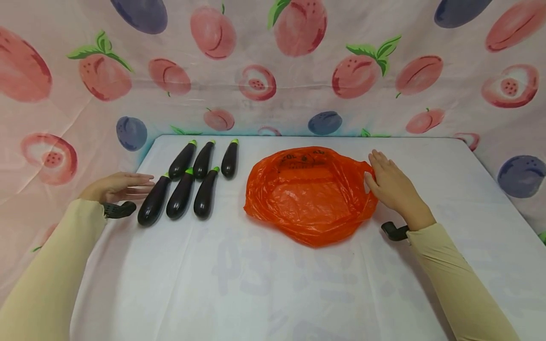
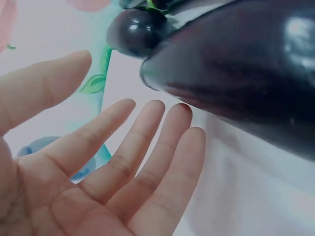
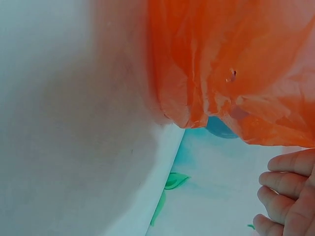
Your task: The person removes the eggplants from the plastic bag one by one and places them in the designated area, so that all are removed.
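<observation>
Several dark purple eggplants with green tips lie in two rows at the left of the table in the head view. My left hand (image 1: pixel 123 186) is beside the nearest-left eggplant (image 1: pixel 153 201), fingers extended and holding nothing. In the left wrist view that hand (image 2: pixel 123 172) lies palm up to the camera, just below a large eggplant (image 2: pixel 236 73). An orange plastic bag (image 1: pixel 311 194) sits with its mouth spread wide, bare inside. My right hand (image 1: pixel 392 184) is at the bag's right edge, fingers straight; whether it touches the plastic I cannot tell.
The white-covered table (image 1: pixel 264 293) extends toward me in front of the bag and eggplants. A fruit-patterned cloth (image 1: pixel 298 104) hangs behind and along the sides. Each wrist wears a black camera mount (image 1: pixel 394 231).
</observation>
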`<state>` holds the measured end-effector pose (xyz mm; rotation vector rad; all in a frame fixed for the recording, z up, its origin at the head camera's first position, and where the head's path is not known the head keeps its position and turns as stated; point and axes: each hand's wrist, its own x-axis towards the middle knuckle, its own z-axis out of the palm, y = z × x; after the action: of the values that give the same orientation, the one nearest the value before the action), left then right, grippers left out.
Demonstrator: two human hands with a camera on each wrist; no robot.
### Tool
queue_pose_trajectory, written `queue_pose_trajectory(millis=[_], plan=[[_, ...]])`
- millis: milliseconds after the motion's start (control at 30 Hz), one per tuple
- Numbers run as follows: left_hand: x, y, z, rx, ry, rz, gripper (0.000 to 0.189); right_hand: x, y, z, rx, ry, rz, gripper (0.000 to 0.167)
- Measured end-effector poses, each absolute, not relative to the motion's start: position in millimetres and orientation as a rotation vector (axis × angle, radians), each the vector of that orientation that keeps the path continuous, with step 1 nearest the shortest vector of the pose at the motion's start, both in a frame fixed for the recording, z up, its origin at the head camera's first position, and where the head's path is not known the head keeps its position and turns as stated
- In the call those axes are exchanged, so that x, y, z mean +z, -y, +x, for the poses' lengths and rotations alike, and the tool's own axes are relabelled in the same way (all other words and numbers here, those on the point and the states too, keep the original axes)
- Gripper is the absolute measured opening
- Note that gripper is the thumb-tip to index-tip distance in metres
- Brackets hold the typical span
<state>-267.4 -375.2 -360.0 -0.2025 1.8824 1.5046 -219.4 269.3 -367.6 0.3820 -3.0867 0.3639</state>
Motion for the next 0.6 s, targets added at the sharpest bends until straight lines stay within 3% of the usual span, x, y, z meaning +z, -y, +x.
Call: queue_pose_trajectory(millis=[600], plan=[[-332,372,-259,1.707,-1.821,0.010,0.033,-359,-273,-219,0.322,3.063,0.374,0.068]])
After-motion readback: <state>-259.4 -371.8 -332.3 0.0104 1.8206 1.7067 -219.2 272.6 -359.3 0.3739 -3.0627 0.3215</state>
